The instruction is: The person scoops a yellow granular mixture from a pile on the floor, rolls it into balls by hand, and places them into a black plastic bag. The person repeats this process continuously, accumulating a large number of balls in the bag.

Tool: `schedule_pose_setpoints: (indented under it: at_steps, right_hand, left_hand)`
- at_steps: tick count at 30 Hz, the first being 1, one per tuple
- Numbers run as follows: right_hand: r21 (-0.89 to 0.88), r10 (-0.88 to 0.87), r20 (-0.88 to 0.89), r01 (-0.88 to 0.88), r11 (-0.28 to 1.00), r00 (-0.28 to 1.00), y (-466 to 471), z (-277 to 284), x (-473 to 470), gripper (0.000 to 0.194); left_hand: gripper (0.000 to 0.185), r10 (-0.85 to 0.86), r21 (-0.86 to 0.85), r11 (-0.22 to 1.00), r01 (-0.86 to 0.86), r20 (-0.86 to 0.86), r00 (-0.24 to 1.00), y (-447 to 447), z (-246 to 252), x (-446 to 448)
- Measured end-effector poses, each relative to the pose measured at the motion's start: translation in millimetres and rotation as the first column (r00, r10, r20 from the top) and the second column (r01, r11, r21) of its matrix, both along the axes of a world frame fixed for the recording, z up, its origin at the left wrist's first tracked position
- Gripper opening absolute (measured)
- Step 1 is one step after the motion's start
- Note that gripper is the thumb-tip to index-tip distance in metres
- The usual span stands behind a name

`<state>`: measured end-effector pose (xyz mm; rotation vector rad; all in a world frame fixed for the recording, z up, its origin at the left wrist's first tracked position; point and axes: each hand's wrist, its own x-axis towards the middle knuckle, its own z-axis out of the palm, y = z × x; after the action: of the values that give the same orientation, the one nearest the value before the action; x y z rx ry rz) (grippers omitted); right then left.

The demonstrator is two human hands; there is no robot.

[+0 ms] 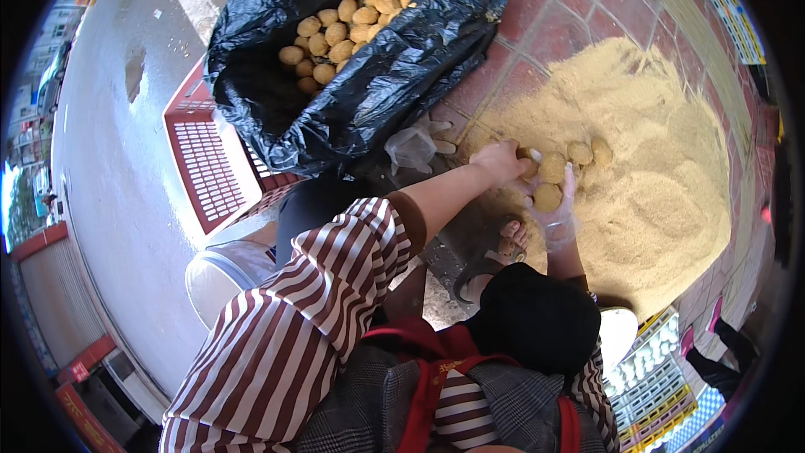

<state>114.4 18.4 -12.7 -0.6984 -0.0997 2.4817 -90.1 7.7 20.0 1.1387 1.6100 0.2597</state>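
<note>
My left hand (503, 162), apparently bare, grips a husk-coated egg at the edge of a pile of pale yellow husk (660, 182). Beside it, my right hand (558, 211) wears a clear plastic glove and cradles a coated egg (547, 197). Another coated egg (553, 167) sits between the hands, touching my right fingers; what bears it is unclear. Two more, one of them a coated egg (580, 153) near my fingertips, lie on the husk. Several coated eggs (336, 33) lie in a black plastic bag (402, 75) at the top.
A red plastic crate (207, 163) stands beside the bag. A clear plastic glove (412, 148) lies by the bag's lower edge. My sandalled foot (512, 239) is close to the husk. A white bucket (220, 277) stands at left. Crates of white eggs (648, 358) and another person's legs (720, 352) are at lower right.
</note>
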Motion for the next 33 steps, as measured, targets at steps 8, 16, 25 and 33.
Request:
schedule_pose_setpoints:
  at_steps: [8,16,25,33]
  right_hand:
    - [0.233,0.011,0.250,-0.071,0.970,0.968,78.3,62.5,-56.4,0.064]
    - [0.640,0.173,0.636,-0.639,0.428,0.753,174.3,203.5,-252.7,0.062]
    - [-0.227,-0.324,0.925,-0.972,-0.059,-0.197,245.1,69.9,-495.0,0.084]
    - [-0.094,-0.634,0.772,-0.994,-0.047,-0.043,280.3,27.7,-517.3,0.060]
  left_hand:
    - [0.062,0.245,0.609,0.790,0.069,-0.417,0.875,-39.9,126.5,-126.2]
    - [0.053,0.045,0.263,0.945,0.193,-0.692,0.721,-26.4,127.2,-165.6]
    - [0.045,-0.209,0.098,0.931,0.351,-0.646,0.734,-28.2,136.7,-174.9]
    - [0.067,-0.343,0.055,0.900,0.432,-0.522,0.781,-34.3,147.4,-200.4]
